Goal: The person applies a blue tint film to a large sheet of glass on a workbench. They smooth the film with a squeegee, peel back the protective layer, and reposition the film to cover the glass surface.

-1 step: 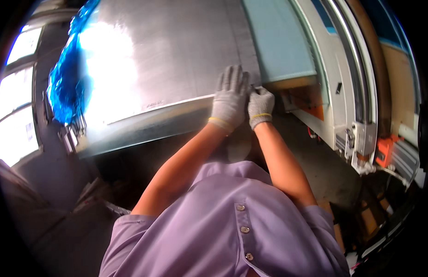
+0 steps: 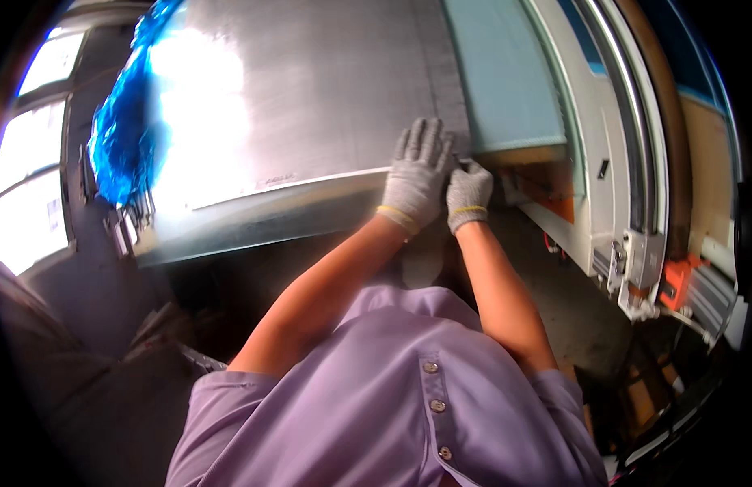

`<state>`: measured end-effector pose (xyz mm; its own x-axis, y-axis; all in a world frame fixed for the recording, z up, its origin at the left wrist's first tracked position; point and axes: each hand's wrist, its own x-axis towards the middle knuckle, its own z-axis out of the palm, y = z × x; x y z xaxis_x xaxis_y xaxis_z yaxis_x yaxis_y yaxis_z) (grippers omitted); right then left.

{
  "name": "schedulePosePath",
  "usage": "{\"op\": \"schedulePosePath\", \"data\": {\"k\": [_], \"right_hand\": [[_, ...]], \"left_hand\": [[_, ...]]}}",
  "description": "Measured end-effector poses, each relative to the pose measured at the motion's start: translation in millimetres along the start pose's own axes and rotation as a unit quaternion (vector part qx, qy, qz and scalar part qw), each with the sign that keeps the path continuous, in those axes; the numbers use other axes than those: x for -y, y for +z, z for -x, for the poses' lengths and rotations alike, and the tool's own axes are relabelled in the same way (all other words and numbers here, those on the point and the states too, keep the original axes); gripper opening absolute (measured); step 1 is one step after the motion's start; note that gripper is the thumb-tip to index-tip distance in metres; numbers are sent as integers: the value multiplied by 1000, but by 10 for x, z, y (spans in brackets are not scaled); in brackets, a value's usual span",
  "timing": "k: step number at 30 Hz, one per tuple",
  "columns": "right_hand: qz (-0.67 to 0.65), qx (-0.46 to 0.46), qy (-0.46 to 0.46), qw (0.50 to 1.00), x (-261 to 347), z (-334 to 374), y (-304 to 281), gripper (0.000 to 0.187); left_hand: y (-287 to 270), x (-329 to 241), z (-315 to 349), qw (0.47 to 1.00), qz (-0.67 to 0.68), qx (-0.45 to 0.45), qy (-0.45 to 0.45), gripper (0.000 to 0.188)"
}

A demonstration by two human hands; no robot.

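A large grey sheet (image 2: 335, 97) with a bright glare on its left side lies flat on a table. My left hand (image 2: 415, 180), in a pale knitted glove with a yellow cuff edge, rests flat on the sheet near its front right corner, fingers stretched out. Close beside it, my right hand (image 2: 469, 193), gloved alike, is closed in a pinch at that corner. A small dark bit shows by its fingertips; what they grip is too small to make out.
Crumpled blue film (image 2: 120, 154) hangs at the table's left side. The table's front edge (image 2: 254, 223) runs before me. A light blue-green surface (image 2: 510, 89) lies right of the sheet, then a white machine frame with a metal rail (image 2: 628, 105). Windows (image 2: 35, 154) stand far left.
The whole view has shifted slightly, so the scene sits a little further right. Both hands keep their places at the sheet's corner.
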<state>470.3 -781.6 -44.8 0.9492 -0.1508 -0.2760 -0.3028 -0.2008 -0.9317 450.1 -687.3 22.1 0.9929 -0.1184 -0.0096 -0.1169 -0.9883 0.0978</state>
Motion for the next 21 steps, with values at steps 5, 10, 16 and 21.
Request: {"op": "schedulePosePath", "data": {"k": [5,10,16,21], "right_hand": [[-31,68,98,992,-76,-55,-73,15],[-91,91,141,982,-3,-97,-75,16],[-213,121,192,950,128,-111,-99,26],[-219,141,200,944,-78,-221,-198,23]], "left_hand": [[-44,64,-2,998,63,13,12,70],[-108,82,86,996,84,-40,13,67],[-22,117,-61,994,96,34,30,66],[-55,199,-62,987,99,-16,123,69]]}}
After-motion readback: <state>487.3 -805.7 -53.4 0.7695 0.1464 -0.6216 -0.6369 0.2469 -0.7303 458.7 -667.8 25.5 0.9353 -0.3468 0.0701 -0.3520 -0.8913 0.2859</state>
